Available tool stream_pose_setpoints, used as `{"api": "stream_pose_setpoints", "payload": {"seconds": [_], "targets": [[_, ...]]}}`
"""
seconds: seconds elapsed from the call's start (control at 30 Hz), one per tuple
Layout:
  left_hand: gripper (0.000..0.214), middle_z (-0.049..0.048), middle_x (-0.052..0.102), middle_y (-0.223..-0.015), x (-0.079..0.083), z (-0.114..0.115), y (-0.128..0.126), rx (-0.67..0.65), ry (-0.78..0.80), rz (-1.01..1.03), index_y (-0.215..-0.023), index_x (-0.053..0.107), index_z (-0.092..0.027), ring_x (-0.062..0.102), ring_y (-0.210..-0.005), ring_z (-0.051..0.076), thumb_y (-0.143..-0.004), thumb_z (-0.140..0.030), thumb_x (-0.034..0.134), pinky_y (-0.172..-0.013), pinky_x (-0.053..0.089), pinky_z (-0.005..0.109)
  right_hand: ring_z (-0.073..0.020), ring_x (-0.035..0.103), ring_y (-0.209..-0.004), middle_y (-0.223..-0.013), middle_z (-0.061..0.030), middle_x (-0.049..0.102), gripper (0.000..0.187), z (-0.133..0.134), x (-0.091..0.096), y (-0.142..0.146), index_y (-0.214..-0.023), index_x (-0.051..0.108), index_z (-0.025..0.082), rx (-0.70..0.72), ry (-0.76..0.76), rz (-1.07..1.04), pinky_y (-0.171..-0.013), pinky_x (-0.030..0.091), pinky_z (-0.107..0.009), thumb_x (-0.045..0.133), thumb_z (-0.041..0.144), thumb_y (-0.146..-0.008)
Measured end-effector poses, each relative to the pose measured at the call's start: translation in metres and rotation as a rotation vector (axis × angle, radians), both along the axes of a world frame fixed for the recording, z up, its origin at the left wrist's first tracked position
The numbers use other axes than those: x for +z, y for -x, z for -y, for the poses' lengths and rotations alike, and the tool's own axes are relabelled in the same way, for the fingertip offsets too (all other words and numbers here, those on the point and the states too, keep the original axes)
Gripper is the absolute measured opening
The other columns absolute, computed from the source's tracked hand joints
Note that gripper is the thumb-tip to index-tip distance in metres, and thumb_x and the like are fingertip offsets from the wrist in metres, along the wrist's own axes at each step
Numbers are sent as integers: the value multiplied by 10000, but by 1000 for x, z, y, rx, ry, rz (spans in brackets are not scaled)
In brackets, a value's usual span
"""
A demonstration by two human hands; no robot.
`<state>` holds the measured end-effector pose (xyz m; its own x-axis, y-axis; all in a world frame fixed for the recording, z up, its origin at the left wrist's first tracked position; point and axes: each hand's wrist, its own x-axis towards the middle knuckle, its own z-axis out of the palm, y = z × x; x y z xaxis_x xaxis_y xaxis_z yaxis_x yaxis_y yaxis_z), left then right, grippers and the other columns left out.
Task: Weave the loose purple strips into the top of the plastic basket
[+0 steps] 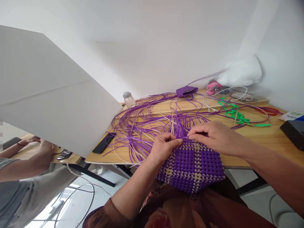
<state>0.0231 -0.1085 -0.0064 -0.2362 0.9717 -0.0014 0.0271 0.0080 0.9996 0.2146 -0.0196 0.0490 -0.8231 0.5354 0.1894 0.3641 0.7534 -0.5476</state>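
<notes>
A purple and beige woven basket rests against my lap at the table's front edge. Long loose purple and beige weaving strands fan out from its upper edge across the table to the left. My left hand pinches a purple strand at the basket's edge between thumb and forefinger. Close beside it, my right hand pinches a purple strand at the same edge. The two sets of fingertips are nearly touching. Most of the basket's far side is hidden behind my hands and the strands.
A small purple woven piece, a glass jar, green strips, red-handled scissors and a white cable lie on the table. A black phone sits left. Beyond a white partition, another person's arm shows.
</notes>
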Motion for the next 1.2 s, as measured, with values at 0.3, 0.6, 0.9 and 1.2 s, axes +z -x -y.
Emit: {"api": "stream_pose_setpoints", "payload": {"seconds": [0.3, 0.6, 0.9, 1.2], "targets": [[228, -39, 524, -595, 0, 1, -1, -39, -39, -25, -634, 615, -147, 406, -586, 83, -673, -311, 769, -610, 302, 254, -167, 676, -869, -945, -47, 735, 144, 3, -9, 13, -861, 704, 195, 195, 454, -268, -791, 526, -301, 664, 334, -865], [266, -33, 540, -612, 1, 3, -1, -45, -85, -52, -645, 625, -145, 417, -602, 87, -714, -349, 782, -624, 311, 255, -115, 604, -564, -678, -6, 677, 204, 0, -17, 25, -895, 678, 180, -95, 631, -324, -546, 508, -245, 724, 309, -745], [302, -40, 485, -585, 2, 1, -1, -63, -117, -154, -608, 599, -148, 379, -597, 89, -739, -368, 759, -619, 293, 257, -124, 580, -601, -701, 9, 680, 165, 8, 8, 32, -915, 713, 220, -90, 104, -95, -558, 404, -247, 596, 201, -799], [180, -34, 458, -594, 3, -3, -3, -81, -126, -196, -670, 667, -128, 346, -606, 90, -745, -290, 692, -595, 265, 250, -160, 567, -727, -806, -41, 672, 100, 18, 13, 42, -774, 663, 184, -29, -303, -7, -677, 384, -295, 600, 201, -850]]}}
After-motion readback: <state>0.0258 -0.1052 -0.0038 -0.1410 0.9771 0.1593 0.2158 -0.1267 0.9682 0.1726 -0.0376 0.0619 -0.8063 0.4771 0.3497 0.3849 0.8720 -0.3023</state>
